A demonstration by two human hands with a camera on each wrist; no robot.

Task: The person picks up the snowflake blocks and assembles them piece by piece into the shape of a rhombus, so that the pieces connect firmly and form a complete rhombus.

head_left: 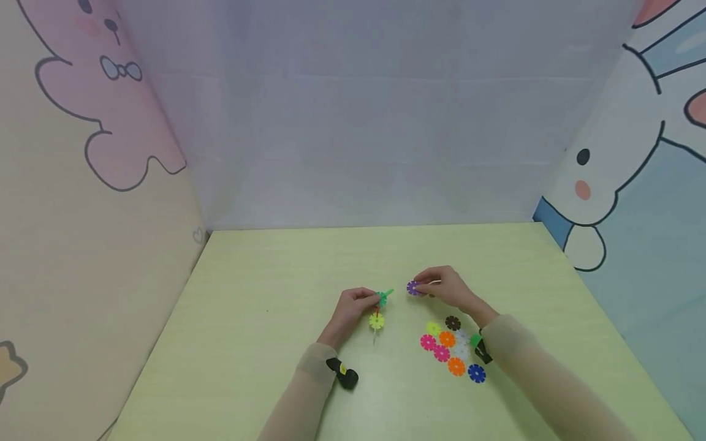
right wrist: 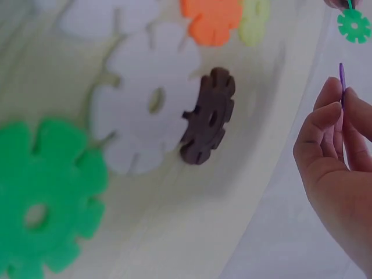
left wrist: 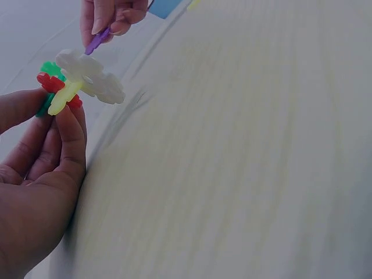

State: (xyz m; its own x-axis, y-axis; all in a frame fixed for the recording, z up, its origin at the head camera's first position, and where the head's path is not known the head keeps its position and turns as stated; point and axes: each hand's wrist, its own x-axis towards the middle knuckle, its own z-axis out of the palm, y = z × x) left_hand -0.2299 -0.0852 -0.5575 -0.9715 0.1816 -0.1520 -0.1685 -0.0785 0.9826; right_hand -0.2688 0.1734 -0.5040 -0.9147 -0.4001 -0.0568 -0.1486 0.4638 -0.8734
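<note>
My left hand pinches a small cluster of interlocked slotted plastic discs by a green disc. Joined to it are a red disc, a yellow disc and a white disc, which hang below the fingers in the head view. Across a short gap, my right hand holds a purple notched disc between thumb and fingertips. That purple disc appears edge-on in the right wrist view, apart from the cluster. Both hands are raised over the table.
Loose discs lie on the pale table below the right forearm: a brown disc, a blue disc, an orange disc, a pink disc, plus white, yellow and green ones. A pale curtain backs the table.
</note>
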